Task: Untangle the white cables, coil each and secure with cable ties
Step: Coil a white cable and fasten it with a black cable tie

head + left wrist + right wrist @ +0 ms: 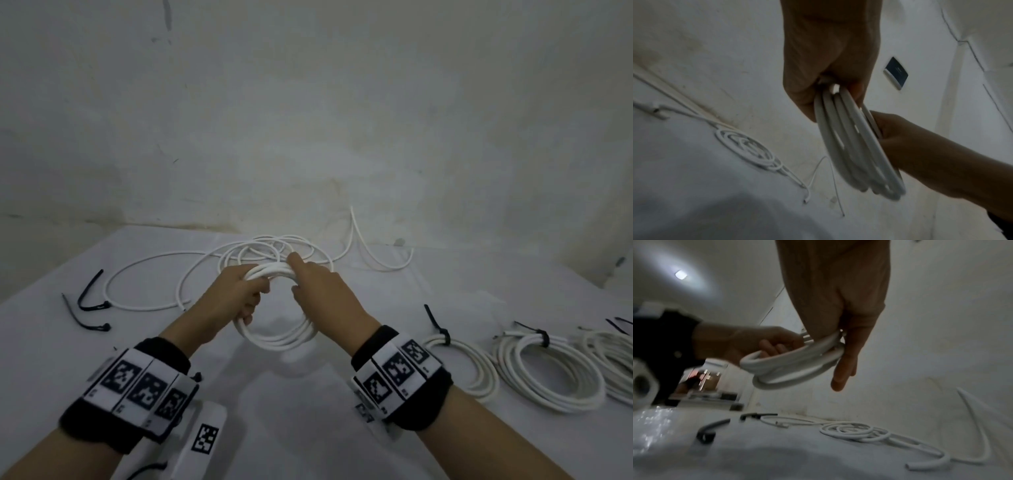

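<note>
Now both hands, left [236, 294] and right [320, 291], grip one coil [274, 337] above the tabletop [308, 428]. Loose cable [260, 248] lies beyond.

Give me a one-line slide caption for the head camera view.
Both hands, left hand and right hand, hold a white cable coil above the table.

White cable coil [277, 329], several loops, held above the table betw. both hands. Loose tangled white cable [267, 251] lies behind it. Two black cable ties [89, 301] lie far left; three tied coils [544, 370] at right.
</note>
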Demonstrator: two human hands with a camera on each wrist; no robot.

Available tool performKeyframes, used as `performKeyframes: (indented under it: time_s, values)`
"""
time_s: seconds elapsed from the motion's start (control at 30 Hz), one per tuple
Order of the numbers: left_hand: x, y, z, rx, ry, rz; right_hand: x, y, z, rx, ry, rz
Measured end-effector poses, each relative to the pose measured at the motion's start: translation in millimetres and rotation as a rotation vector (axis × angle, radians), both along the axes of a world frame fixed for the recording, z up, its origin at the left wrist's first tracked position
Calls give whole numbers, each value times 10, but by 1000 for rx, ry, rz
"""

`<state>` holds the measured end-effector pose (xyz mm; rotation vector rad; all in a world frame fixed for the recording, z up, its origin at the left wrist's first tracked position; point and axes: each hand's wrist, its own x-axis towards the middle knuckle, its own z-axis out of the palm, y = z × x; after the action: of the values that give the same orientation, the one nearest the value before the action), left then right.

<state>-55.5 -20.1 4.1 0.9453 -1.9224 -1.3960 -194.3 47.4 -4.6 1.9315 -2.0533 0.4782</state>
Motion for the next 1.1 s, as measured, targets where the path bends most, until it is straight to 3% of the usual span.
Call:
performKeyframes:
  time_s: [0.13, 0.2, 0.3, 0.33, 0.43, 0.5, 0.63, 0.73, 0.83, 0.9, 0.97, 1.1]
  values:
    - [52, -101, 4, -254, -243, -96, 12, 29, -11, -196, 342, -103]
    - [54, -89, -38, -459, -329, -86, 21, 41, 4, -194, 380, -66]
    - [23, -66, -149, -663, -245, -2, 88, 60, 53, -179, 303, -52]
    - [22, -65, -157, -639, -213, -4, 120, 79, 69, -168, 271, -74]
    - [66, -53, -120, -310, -135, -129, 140, 79, 77, -21, 191, -139]
    - [97, -45, -73, -188, -101, -206, 116, 89, 65, 40, 170, -101]
    - [143, -46, 38, -258, -42, -271, 128, 97, 72, 25, 194, -63]
    - [165, -28, 137, -275, -30, -219, 185, 71, 89, -91, 285, -154]
    - [179, -14, 154, -253, 53, -99, 274, -10, 103, -190, 205, -152]
    - [210, -43, 131, -396, 59, 29, 383, -13, 166, -219, 164, -128]
    - [296, -80, 134, -579, 46, 146, 500, -74, 190, -77, 49, -74]
    - [629, -239, 162, -693, 9, 311, 708, -153, 233, 148, -388, 153]
